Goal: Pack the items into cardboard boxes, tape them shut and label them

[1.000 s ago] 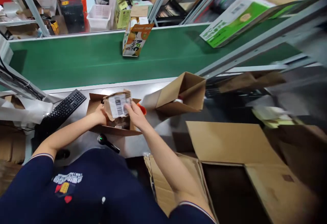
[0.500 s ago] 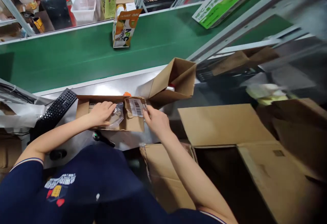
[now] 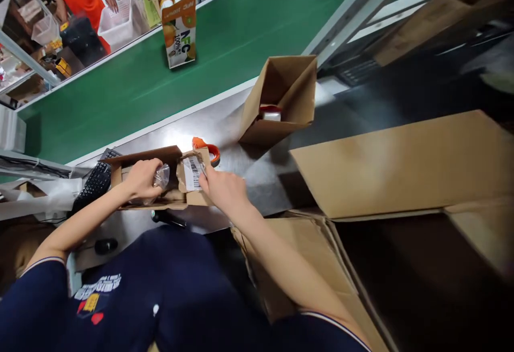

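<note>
1. Reaching inside the open, oblong brown cardboard box (image 3: 142, 154), the left hand (image 3: 141, 179) curls its fingers narrowly around a crinkled clear plastic bag (image 3: 162, 176) lying within.
2. At the box's right end, the right hand (image 3: 225, 188) pinches the edge of a small brown cardboard piece with a white barcode label (image 3: 194, 172) between thumb and fingers.
3. Just behind that end sits an orange-and-dark curved plastic object (image 3: 199, 143).
4. Left of the box, a black keyboard (image 3: 92, 187) is partly hidden.
5. Well beyond the box, a flat green conveyor belt (image 3: 241, 44) carries an orange-and-white printed carton marked "NFC" (image 3: 179, 33).
</note>
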{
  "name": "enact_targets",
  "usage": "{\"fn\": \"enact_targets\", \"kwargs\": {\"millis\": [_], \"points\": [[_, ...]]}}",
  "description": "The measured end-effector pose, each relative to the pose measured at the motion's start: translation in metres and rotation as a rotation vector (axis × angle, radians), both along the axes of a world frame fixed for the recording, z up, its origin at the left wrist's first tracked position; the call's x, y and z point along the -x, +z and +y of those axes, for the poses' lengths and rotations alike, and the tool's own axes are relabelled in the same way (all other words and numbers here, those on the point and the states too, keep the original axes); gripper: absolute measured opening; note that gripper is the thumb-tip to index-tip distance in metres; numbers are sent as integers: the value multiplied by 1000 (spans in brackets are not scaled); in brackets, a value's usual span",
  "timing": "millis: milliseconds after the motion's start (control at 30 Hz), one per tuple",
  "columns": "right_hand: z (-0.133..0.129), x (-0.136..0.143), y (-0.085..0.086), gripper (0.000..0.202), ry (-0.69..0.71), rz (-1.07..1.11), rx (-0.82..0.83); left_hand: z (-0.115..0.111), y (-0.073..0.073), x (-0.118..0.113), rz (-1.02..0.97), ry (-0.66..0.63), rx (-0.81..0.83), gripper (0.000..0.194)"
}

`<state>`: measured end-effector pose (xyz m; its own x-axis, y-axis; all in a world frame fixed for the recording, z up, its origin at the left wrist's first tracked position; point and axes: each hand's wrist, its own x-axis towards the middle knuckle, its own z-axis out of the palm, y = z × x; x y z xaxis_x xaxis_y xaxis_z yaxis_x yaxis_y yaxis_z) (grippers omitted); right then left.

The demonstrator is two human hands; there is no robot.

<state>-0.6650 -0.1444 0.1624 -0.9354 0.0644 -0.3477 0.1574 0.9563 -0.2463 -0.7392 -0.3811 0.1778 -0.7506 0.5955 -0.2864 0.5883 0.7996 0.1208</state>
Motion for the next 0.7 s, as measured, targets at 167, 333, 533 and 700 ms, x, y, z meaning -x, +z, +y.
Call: {"fn": "enact_targets", "kwargs": {"millis": [167, 333, 533, 700], "points": [[1, -7, -6, 38, 36, 458, 279, 23, 54, -5, 74, 85, -8, 56], [-7, 1, -6, 29, 13, 367, 383, 32, 87, -8, 127, 124, -89, 53], [-6, -4, 24, 36, 43, 110, 127, -27, 130, -26, 272, 14, -517, 52], [-16, -16, 45, 35, 25, 274, 146, -46, 157, -23, 327, -9, -673, 48]]}}
